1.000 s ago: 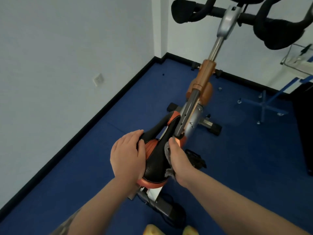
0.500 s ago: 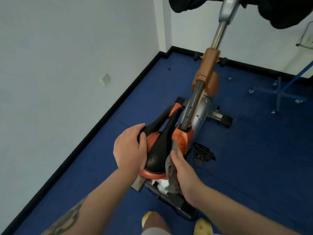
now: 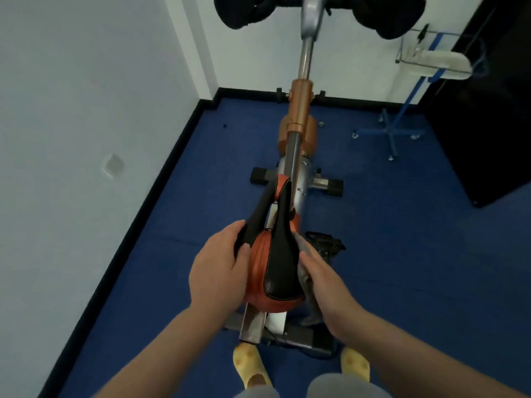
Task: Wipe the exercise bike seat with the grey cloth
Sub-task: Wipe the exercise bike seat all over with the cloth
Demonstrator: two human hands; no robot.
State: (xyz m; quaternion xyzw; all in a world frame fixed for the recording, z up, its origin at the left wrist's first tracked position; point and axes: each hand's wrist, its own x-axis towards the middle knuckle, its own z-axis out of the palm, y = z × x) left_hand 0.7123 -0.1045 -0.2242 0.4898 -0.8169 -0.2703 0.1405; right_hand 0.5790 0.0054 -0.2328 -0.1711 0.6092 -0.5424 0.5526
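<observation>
grey cloth slid back along seat; left hand unmoved

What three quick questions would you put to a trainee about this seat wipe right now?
1. True or false: the left hand rests on the handlebars.
2. The crumpled grey cloth lies against which side of the orange-and-black padded bike seat? A) the person's left B) the person's right C) the nose
3. Short answer: what does the right hand press against the seat?
Key: 1 false, it grips the seat; 2 B; 3 the grey cloth.
</observation>
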